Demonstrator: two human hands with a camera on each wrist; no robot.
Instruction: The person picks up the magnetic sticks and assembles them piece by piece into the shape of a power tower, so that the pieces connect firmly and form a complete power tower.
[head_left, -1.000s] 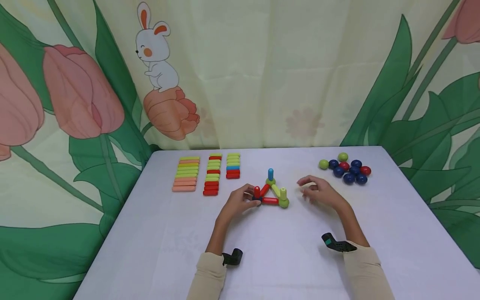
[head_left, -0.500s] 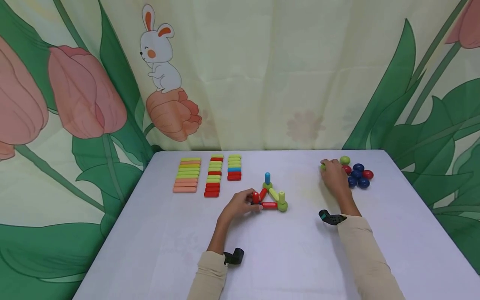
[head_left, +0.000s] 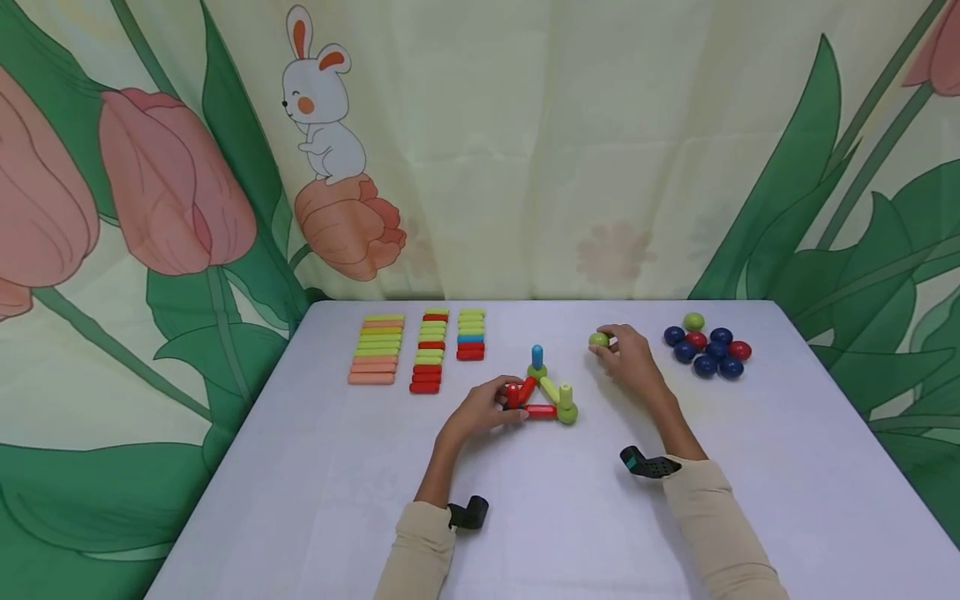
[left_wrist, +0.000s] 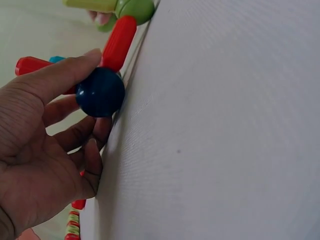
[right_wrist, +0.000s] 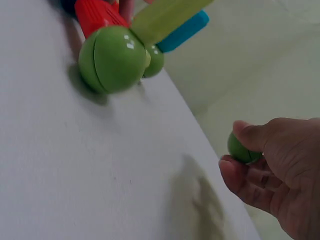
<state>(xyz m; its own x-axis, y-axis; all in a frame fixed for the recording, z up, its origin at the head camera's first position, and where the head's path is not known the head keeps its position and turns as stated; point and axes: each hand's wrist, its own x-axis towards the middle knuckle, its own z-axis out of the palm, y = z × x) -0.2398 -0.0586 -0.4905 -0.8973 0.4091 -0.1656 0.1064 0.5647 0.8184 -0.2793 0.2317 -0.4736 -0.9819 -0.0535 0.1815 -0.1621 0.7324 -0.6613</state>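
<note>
A triangle of rods and balls lies mid-table, with red rods (head_left: 541,412) on two sides and a yellow-green rod (head_left: 550,389) on the third. From its corners rise a red rod (head_left: 512,395), a blue rod (head_left: 537,357) and a yellow-green rod (head_left: 566,395). My left hand (head_left: 482,408) grips the dark blue ball (left_wrist: 101,93) at the left corner between thumb and fingers. Right of the triangle's far corner, my right hand (head_left: 628,363) pinches a green ball (head_left: 597,340) between thumb and fingertips. The right wrist view shows this green ball (right_wrist: 242,148) partly covered by the thumb.
Left of the triangle stand three columns of short rods: a pink and green one (head_left: 374,350), a red and green one (head_left: 430,346), and a shorter one (head_left: 471,335) with a blue rod. Several dark blue, red and green balls (head_left: 705,367) cluster at the back right.
My right hand reached to the ball cluster, took a green ball from its left side and carried it left towards the triangle. My left hand stays at the blue corner ball.
</note>
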